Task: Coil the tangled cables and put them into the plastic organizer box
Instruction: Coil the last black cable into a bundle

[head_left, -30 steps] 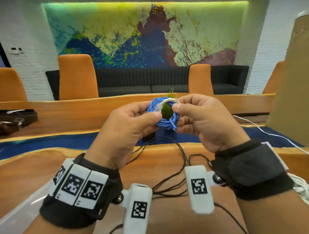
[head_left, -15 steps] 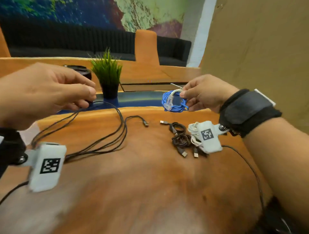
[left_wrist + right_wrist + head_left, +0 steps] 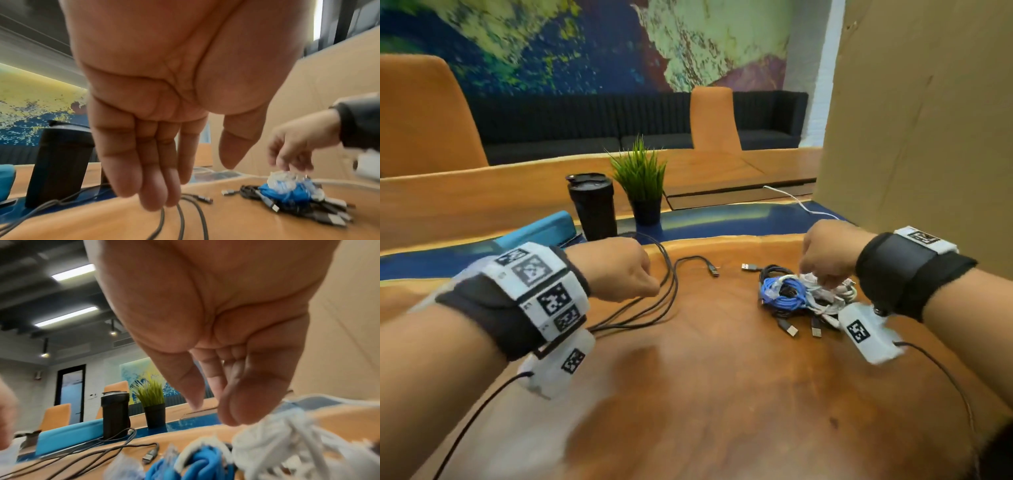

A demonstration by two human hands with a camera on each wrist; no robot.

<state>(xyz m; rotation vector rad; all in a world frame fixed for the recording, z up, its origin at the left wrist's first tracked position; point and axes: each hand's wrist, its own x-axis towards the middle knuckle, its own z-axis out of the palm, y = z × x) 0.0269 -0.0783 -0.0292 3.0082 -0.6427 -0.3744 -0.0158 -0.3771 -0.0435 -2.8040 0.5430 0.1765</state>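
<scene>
A coiled blue cable [image 3: 784,295] lies on the wooden table [image 3: 722,394], in a pile with a white coil [image 3: 828,299] and black coils with USB plugs [image 3: 789,330]. My right hand [image 3: 822,275] hovers just over this pile. The right wrist view shows its fingers [image 3: 232,415] hanging relaxed and holding nothing above the blue cable [image 3: 197,465]. A long loose black cable [image 3: 667,301] loops across the table to the left. My left hand [image 3: 628,275] hangs over it with straight fingers [image 3: 156,194] pointing down, empty, close above the black cable [image 3: 180,225].
A black tumbler [image 3: 594,209] and a small potted plant [image 3: 642,181] stand behind the loose cable. A teal flat object [image 3: 537,230] lies at the back left. A large cardboard sheet [image 3: 921,137] rises on the right, with a thin white cable [image 3: 798,202] beside it.
The right hand carried the blue coil down to the pile and let go of it. The left hand left the coil, swung left and dropped over the loose black cable.
</scene>
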